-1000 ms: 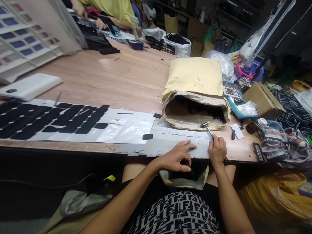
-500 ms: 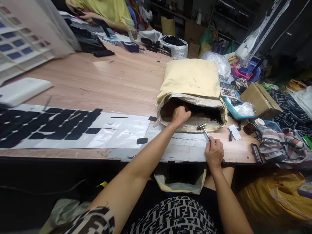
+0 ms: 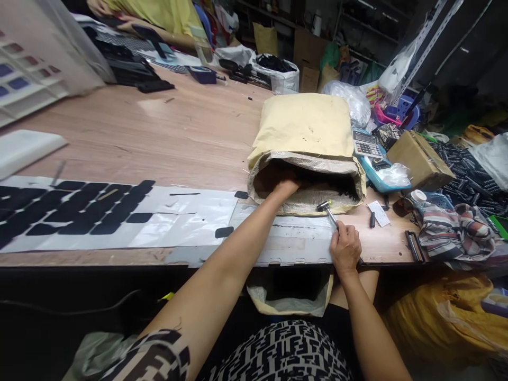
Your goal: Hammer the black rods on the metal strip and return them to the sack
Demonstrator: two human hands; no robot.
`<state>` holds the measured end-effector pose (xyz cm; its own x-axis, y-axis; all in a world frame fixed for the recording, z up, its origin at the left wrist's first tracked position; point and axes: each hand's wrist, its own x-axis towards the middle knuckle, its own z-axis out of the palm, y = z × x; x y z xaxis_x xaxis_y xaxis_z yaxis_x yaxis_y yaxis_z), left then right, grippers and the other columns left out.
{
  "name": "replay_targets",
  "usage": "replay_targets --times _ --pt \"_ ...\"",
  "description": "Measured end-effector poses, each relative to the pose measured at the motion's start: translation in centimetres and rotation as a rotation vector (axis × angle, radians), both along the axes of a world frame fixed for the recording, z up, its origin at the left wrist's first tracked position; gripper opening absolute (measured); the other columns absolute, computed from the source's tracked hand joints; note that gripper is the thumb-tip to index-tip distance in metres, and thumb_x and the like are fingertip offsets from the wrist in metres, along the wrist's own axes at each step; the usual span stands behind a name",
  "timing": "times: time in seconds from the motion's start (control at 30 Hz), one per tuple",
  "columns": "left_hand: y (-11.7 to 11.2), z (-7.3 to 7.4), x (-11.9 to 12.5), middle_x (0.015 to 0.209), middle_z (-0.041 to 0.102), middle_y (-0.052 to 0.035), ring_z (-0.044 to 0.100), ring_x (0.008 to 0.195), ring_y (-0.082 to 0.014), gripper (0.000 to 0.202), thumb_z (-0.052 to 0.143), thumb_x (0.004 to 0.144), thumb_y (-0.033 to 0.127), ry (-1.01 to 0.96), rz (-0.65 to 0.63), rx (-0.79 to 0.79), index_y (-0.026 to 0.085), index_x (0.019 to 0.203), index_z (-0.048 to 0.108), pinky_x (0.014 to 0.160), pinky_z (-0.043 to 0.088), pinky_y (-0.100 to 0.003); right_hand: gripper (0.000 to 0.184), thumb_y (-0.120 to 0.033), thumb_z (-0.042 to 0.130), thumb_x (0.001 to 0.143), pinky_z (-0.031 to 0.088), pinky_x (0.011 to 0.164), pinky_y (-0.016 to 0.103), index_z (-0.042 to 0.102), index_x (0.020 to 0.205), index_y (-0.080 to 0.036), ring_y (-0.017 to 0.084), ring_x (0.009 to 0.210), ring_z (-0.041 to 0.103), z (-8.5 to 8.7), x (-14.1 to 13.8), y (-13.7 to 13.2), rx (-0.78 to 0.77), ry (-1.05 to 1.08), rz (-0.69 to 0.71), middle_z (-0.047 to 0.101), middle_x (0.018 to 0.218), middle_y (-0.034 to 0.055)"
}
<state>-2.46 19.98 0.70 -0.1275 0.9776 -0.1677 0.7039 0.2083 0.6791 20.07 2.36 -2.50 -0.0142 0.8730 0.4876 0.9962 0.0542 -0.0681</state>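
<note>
On a wooden table (image 3: pixel 206 132), a yellow sack (image 3: pixel 305 121) lies at two o'clock, its mouth facing six. The left hand (image 3: pixel 288 186) is inside, fingers lost in shadow; how open they are, or whether they hold anything, cannot be told. At four o'clock, the right hand (image 3: pixel 346 246) has its fingers curled round a small hammer (image 3: pixel 332 217). Black pieces (image 3: pixel 113 211) lie in rows at nine o'clock; an open bag (image 3: pixel 260 305) gapes at five.

Wood-grain table (image 3: pixel 198 137), yellow sack (image 3: pixel 305 124), white sheet (image 3: pixel 180 225) on it
</note>
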Motion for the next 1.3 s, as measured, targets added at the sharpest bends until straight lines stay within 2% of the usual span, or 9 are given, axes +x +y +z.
replay_targets --times 0.07,0.17,0.23,0.33,0.47,0.63,0.83,1.0,1.3 --pt "-2.6 0.8 -0.4 0.115 0.07 -0.0131 0.065 0.105 -0.0287 0.04 0.06 0.088 0.038 -0.015 -0.044 0.122 0.016 0.121 0.067 0.086 0.049 -0.035 0.033 -0.019 0.048 0.096 0.037 0.072 0.032 0.066 0.122 -0.023 0.021 0.085 0.049 0.0 0.0 0.0 0.0 0.006 0.001 0.058 0.094 0.0067" --pt "-7.1 0.9 -0.4 0.097 0.071 -0.0054 0.063 0.09 -0.0216 0.027 0.065 0.083 0.038 -0.083 -0.312 0.384 0.02 0.103 0.07 0.079 0.047 -0.03 0.033 -0.019 0.048 0.095 0.037 0.073 0.032 0.067 0.122 -0.023 0.021 0.085 0.049 0.0 0.0 0.0 0.0 0.016 0.006 0.059 0.095 0.0072" --pt "-9.4 0.0 -0.1 0.092 0.069 -0.0032 0.061 0.088 -0.0204 0.019 0.067 0.081 0.034 -0.098 -0.48 0.453 0.021 0.095 0.071 0.079 0.046 -0.03 0.034 -0.019 0.048 0.095 0.037 0.073 0.032 0.066 0.123 -0.023 0.021 0.086 0.049 -0.1 0.0 0.0 -0.004 0.021 0.008 0.058 0.094 0.0073" --pt "-11.2 -2.4 0.6 0.093 0.067 -0.0046 0.059 0.092 -0.022 0.015 0.067 0.083 0.031 -0.054 -0.543 0.442 0.021 0.093 0.072 0.083 0.045 -0.033 0.034 -0.019 0.048 0.095 0.038 0.075 0.031 0.066 0.125 -0.023 0.021 0.088 0.049 -0.2 0.1 0.1 -0.005 0.029 0.005 0.058 0.096 0.0072" --pt "-11.0 -4.6 0.8 0.095 0.065 -0.0055 0.058 0.094 -0.0224 0.021 0.068 0.084 0.033 -0.078 -0.51 0.421 0.02 0.1 0.074 0.087 0.045 -0.035 0.033 -0.02 0.05 0.095 0.039 0.076 0.03 0.067 0.123 -0.023 0.021 0.089 0.051 0.0 0.2 0.3 -0.024 0.053 0.01 0.06 0.096 0.0068" --pt "-10.7 -4.5 0.4 0.088 0.065 -0.0047 0.059 0.091 -0.0217 0.023 0.072 0.08 0.033 -0.161 -0.498 0.397 0.019 0.098 0.077 0.083 0.046 -0.033 0.035 -0.023 0.047 0.095 0.045 0.079 0.03 0.068 0.122 -0.023 0.021 0.094 0.058 1.0 0.7 -0.1 -0.112 0.309 0.051 0.066 0.103 0.0068" --pt "-10.9 -4.5 0.4 0.087 0.067 -0.0035 0.06 0.094 -0.0222 0.016 0.075 0.075 0.027 -0.162 -0.429 0.398 0.021 0.089 0.079 0.091 0.044 -0.036 0.037 -0.034 0.047 0.097 0.052 0.092 0.036 0.067 0.124 -0.019 0.022 0.107 0.065 2.4 0.7 -2.7 -0.19 0.689 0.253 0.07 0.12 0.0102" --pt "-10.8 -4.6 0.5 0.089 0.068 -0.0028 0.06 0.094 -0.0226 0.016 0.078 0.073 0.027 -0.149 -0.396 0.378 0.022 0.088 0.077 0.092 0.042 -0.038 0.036 -0.036 0.05 0.096 0.054 0.091 0.037 0.069 0.121 -0.018 0.022 0.102 0.068 2.9 -0.1 -3.9 -0.257 0.734 0.274 0.073 0.117 0.0108" --pt "-10.7 -4.6 0.8 0.089 0.068 -0.0028 0.06 0.096 -0.0234 0.015 0.077 0.074 0.028 -0.111 -0.393 0.36 0.023 0.088 0.078 0.095 0.04 -0.04 0.034 -0.032 0.049 0.097 0.053 0.097 0.039 0.069 0.121 -0.019 0.023 0.11 0.067 3.0 -0.8 -4.8 -0.206 0.652 0.316 0.072 0.117 0.0112"
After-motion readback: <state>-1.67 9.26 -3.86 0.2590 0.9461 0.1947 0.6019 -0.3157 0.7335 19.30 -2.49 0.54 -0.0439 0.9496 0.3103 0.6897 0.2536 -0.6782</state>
